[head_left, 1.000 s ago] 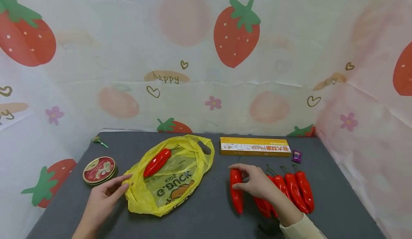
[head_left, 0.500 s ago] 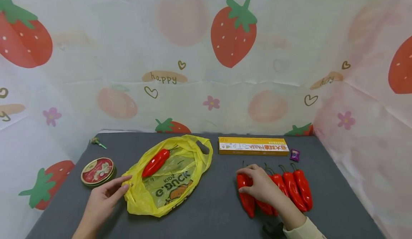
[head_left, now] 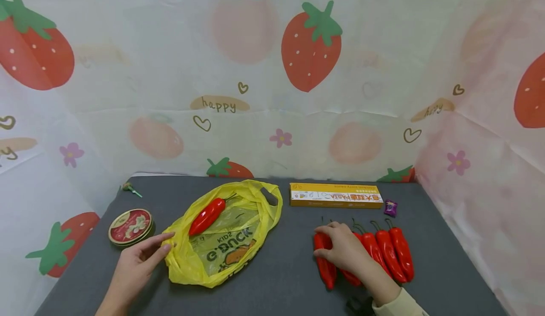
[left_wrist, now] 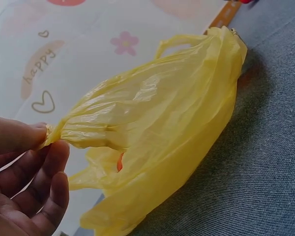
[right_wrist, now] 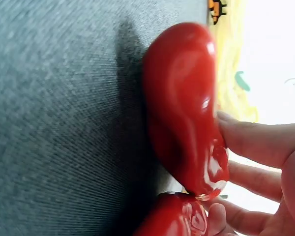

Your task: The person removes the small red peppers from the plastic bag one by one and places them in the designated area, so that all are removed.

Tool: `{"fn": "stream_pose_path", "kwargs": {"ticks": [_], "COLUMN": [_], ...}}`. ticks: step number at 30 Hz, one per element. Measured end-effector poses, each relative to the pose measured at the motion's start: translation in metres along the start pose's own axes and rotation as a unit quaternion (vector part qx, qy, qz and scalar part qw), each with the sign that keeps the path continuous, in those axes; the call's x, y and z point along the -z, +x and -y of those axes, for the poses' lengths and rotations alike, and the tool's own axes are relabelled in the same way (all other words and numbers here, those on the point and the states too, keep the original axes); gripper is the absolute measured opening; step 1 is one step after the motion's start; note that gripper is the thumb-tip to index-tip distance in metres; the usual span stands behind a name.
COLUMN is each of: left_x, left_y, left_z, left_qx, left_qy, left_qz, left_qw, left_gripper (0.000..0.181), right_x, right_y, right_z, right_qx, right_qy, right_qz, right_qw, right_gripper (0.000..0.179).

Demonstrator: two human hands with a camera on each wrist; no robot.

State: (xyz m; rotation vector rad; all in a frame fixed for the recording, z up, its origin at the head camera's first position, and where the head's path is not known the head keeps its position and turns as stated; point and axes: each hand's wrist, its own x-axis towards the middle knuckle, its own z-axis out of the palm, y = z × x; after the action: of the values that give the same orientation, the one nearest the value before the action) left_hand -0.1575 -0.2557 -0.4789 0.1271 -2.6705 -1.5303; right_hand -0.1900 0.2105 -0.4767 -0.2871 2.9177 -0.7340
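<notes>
My left hand (head_left: 135, 264) pinches the edge of a yellow plastic bag (head_left: 183, 264) between thumb and fingers; in the left wrist view the bag (left_wrist: 162, 103) is gathered to a twist there. The bag lies with its mouth spread and a glossy red chili pepper (head_left: 207, 216) in it. At the right, my right hand (head_left: 347, 250) holds the leftmost chili pepper (head_left: 327, 274) of a row, thumb on its near side. Close up in the right wrist view, that chili pepper (right_wrist: 182, 88) lies low over the cloth, with another pepper (right_wrist: 172, 216) beside it.
More red chili peppers (head_left: 402, 254) lie side by side at the right, some partly under my hand. A yellow pasta box (head_left: 336, 196) and a small purple packet (head_left: 391, 208) sit behind them. At left are a round red tin (head_left: 130, 226) and a small green sprig (head_left: 131, 189).
My right hand has moved right with the chili pepper, which now lies up against the row. My left hand still pinches the bag in the same place.
</notes>
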Motion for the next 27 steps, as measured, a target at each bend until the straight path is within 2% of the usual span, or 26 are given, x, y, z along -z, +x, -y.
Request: {"fn": "stream_pose_path", "kwargs": {"ticks": [6,10,16,22,27], "left_x": [0.001,0.001,0.0,0.0,0.0], "left_y": [0.0,0.0,-0.001,-0.001,0.0], "left_z": [-0.001,-0.002,-0.001,-0.001,0.001], "left_qx": [0.0,-0.003,0.001,-0.001,-0.003], "left_qy": [-0.007,-0.015,-0.019,-0.021,-0.019], "left_qz": [-0.001,-0.005,-0.008,-0.009,-0.014], "left_qw": [1.0,0.9999,0.9998,0.9997,0.9997], "left_gripper": [0.048,0.047,0.048,0.047,0.047], "right_x": [-0.002,0.002,0.019,0.034,0.039], "right_y": [0.001,0.0,-0.006,-0.003,0.002], "right_z": [-0.002,-0.001,0.005,0.017,0.039], "right_qx": [0.014,0.014,0.002,0.033,0.046], "right_qy": [-0.031,-0.031,0.01,0.068,0.112], "right_qz": [-0.005,-0.004,-0.026,-0.037,-0.055], "right_qw": [0.9994,0.9994,0.9996,0.9965,0.9911], "right_gripper": [0.055,0.057,0.054,0.053,0.056]}}
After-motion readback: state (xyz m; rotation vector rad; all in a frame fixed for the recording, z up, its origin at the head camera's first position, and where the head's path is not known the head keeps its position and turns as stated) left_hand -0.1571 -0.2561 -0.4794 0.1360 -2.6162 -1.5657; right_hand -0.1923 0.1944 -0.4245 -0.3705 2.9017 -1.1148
